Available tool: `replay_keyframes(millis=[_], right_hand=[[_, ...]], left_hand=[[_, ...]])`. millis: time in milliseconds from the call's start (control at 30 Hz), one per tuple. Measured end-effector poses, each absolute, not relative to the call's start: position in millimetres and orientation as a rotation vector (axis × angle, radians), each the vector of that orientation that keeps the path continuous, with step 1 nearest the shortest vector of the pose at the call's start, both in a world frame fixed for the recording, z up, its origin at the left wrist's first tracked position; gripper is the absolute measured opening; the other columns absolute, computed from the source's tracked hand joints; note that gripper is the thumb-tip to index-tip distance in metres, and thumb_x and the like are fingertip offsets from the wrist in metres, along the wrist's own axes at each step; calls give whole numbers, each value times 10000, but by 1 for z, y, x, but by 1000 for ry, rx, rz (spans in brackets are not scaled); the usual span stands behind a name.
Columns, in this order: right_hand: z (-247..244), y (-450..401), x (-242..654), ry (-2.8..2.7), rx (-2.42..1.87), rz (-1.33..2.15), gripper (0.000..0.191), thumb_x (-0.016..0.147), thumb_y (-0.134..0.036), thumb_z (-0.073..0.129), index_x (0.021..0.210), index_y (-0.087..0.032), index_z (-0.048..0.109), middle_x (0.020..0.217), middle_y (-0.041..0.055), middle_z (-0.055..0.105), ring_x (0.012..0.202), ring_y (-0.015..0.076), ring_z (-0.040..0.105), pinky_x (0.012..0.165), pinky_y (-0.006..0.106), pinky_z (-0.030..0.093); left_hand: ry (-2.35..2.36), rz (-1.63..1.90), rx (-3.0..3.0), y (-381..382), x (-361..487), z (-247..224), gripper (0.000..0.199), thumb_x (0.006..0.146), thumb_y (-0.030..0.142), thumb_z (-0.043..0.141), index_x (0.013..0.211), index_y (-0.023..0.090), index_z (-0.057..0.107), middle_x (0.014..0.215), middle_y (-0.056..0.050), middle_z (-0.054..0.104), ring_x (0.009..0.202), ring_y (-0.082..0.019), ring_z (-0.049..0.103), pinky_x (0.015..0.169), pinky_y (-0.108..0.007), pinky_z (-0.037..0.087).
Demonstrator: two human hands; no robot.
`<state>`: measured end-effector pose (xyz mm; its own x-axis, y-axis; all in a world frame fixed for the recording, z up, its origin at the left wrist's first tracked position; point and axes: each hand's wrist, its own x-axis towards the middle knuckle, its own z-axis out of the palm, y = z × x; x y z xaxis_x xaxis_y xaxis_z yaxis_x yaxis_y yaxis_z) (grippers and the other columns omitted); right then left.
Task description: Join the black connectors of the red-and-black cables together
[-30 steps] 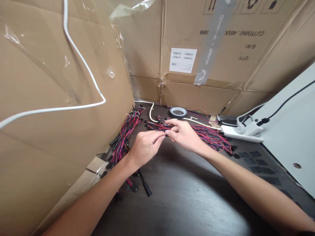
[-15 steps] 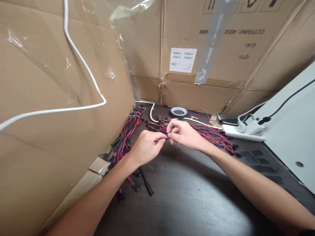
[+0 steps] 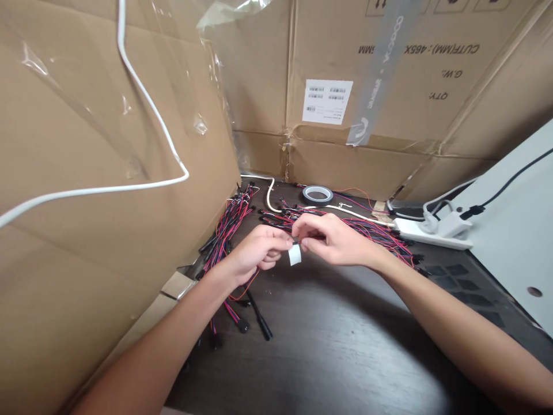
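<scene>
My left hand [image 3: 257,251] is closed in a pinch on a thin cable, and a red-orange wire [image 3: 252,280] trails below its fingers. Opposite it, my right hand [image 3: 330,239] pinches the same dark piece at its other side, fingertips almost touching the left ones. A small pale square of tape [image 3: 294,255] hangs down from the dark piece between the fingertips. The fingers hide most of what they hold. Behind my right hand lies a bundle of red, blue and black wires [image 3: 375,236]; another wire bundle [image 3: 228,225] lies left of my left hand.
A roll of black tape [image 3: 317,195] lies at the back of the dark table [image 3: 302,346]. Cut dark tape pieces [image 3: 462,282] stick to its right side. A white power strip [image 3: 432,232] with plugs stands back right. Cardboard walls [image 3: 108,248] border the left and back.
The pale tape square now shows hanging between the fingertips. My left hand has turned so more of its curled fingers show, and my right hand has shifted slightly right. The camera view has moved a little.
</scene>
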<state>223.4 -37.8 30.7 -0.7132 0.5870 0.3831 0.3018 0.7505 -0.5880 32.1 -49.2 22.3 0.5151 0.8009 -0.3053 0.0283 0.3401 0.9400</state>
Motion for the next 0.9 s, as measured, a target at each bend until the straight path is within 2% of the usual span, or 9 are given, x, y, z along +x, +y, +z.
replay_keyframes(millis=[100, 167, 333, 433, 533, 667, 767, 900], right_hand=[[30, -37, 225, -2518, -542, 494, 278, 743, -11, 485, 989, -123, 549, 812, 25, 626, 686, 97, 538, 660, 218, 411], [29, -36, 226, -2539, -478, 429, 228, 787, -48, 500, 996, -118, 560, 843, 43, 633, 721, 102, 550, 679, 217, 417], [24, -33, 225, -2444, -434, 334, 95, 853, -102, 492, 842, -117, 585, 705, 25, 609, 613, 81, 507, 603, 192, 389], [23, -34, 223, -2361, -524, 340, 99, 846, -108, 510, 764, -121, 565, 625, 0, 576, 537, 64, 465, 542, 180, 347], [24, -37, 220, -2292, -632, 388, 110, 857, -147, 515, 753, -124, 541, 616, -7, 575, 513, 55, 439, 521, 178, 320], [26, -41, 215, -2232, -751, 511, 126, 859, -199, 490, 751, -135, 500, 596, -15, 549, 510, 64, 410, 514, 193, 297], [27, -42, 212, -2150, -869, 706, 170, 840, -255, 477, 712, -147, 450, 544, -31, 463, 490, 70, 359, 487, 203, 264], [25, -42, 208, -1999, -997, 978, 198, 802, -306, 486, 689, -154, 429, 526, -40, 400, 476, 71, 324, 456, 205, 237]], left_hand=[[828, 563, 981, -48, 29, 22, 258, 696, 192, 612, 607, 168, 371, 483, 99, 160, 412, -22, 87, 382, -167, 61], [789, 548, 935, -47, 29, 22, 270, 704, 176, 597, 606, 171, 346, 494, 99, 140, 415, -21, 82, 377, -160, 63], [761, 595, 908, -47, 30, 20, 260, 730, 156, 580, 596, 163, 358, 497, 96, 133, 415, -19, 85, 370, -152, 74], [765, 667, 937, -49, 32, 21, 119, 706, 142, 566, 635, 133, 471, 495, 97, 135, 419, -17, 81, 372, -148, 71], [788, 721, 1010, -53, 34, 23, 43, 669, 130, 570, 672, 108, 534, 484, 95, 185, 416, -10, 97, 373, -151, 79], [819, 807, 1096, -56, 38, 24, 143, 630, 137, 623, 599, 118, 485, 492, 69, 315, 406, -1, 163, 371, -155, 97], [850, 859, 1182, -57, 41, 22, 255, 651, 217, 661, 559, 139, 437, 477, 80, 290, 396, -8, 183, 369, -162, 127], [1002, 965, 1499, -57, 44, 19, 224, 703, 266, 624, 579, 134, 492, 468, 59, 363, 397, -30, 269, 377, -173, 177]])
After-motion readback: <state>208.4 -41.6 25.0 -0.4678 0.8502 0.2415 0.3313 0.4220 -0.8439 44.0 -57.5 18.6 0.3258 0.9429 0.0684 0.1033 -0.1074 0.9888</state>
